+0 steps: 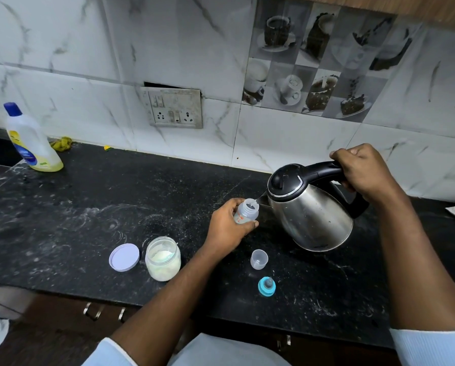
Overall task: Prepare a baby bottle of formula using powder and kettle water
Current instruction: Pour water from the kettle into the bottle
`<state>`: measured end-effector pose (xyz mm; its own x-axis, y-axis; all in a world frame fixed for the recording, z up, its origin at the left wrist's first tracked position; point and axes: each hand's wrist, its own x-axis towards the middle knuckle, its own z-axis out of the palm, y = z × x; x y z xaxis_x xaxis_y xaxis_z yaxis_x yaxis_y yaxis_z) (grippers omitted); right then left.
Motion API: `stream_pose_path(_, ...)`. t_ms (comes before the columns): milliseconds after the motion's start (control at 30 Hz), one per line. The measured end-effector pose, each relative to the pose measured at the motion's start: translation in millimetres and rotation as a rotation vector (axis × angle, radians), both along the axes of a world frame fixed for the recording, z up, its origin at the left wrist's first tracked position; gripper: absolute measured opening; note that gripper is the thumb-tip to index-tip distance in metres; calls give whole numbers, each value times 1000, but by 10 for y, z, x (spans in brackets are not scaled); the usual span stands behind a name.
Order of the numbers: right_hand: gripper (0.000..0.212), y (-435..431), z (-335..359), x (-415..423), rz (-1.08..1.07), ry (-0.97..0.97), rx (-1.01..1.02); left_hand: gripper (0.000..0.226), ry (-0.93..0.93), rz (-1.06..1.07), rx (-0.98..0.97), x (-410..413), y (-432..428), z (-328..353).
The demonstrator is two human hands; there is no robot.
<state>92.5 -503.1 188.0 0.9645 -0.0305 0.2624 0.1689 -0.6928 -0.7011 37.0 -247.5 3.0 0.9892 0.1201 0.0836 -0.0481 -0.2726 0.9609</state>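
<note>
Pouring stage: right hand (363,173) wraps the kettle (310,215) handle, spout tipped toward 9 o'clock, meeting the upright baby bottle (246,211) mouth. Left hand (226,228) fingers close round the bottle from 8 o'clock. Water stream probably running; too faint to confirm. Powder jar (163,258) sits open at 7 o'clock.

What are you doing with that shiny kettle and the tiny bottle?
A person is making baby formula. The right hand tips the steel kettle by its black handle, spout at the mouth of the small baby bottle, which the left hand steadies on the black counter. Nearby stand the open powder jar with its lid beside it, a clear cap and the blue teat ring, not yet on the bottle.
</note>
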Motion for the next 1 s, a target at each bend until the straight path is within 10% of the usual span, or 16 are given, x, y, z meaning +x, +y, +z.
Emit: stream_pose_path(1000,53,41,-100,-87,-9,33,-54,51,4,0,43,-82,4,-33)
